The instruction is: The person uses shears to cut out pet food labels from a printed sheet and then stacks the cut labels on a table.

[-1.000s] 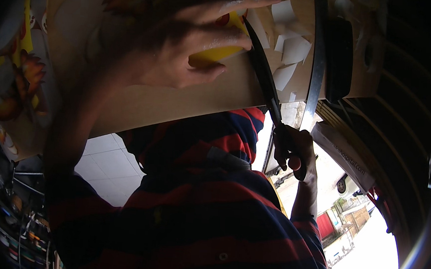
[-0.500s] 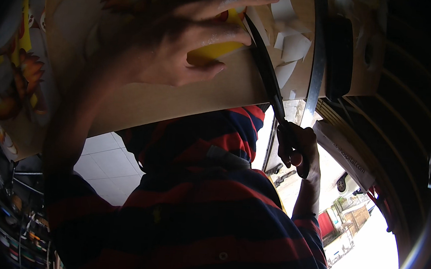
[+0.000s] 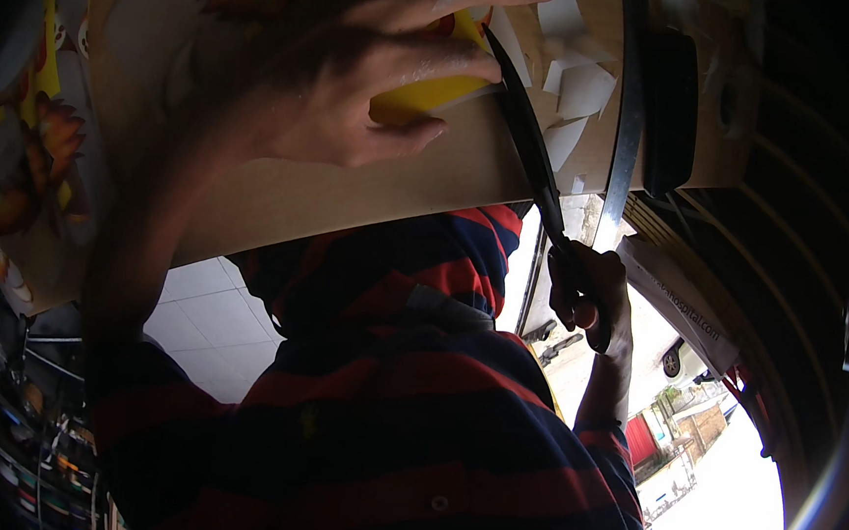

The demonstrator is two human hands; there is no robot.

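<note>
My left hand (image 3: 358, 93) presses down on a yellow sheet (image 3: 427, 88) lying on a tan board (image 3: 282, 196), fingers spread over it. My right hand (image 3: 590, 296) grips the handles of large black scissors (image 3: 527, 139). The blades reach up along the right edge of the yellow sheet, close to my left fingertips. My red and dark blue striped shirt (image 3: 383, 430) fills the lower middle of the view.
Several white paper scraps (image 3: 580, 79) lie on the board right of the scissors. A dark curved band (image 3: 633, 102) and a black object (image 3: 672, 105) sit beyond them. Printed colourful sheets (image 3: 31, 119) lie at the left. White floor tiles (image 3: 195, 308) show below the board.
The scissors have shifted slightly left along the yellow sheet's edge, and my right hand has dropped a little lower. My left hand stays pressed on the sheet.
</note>
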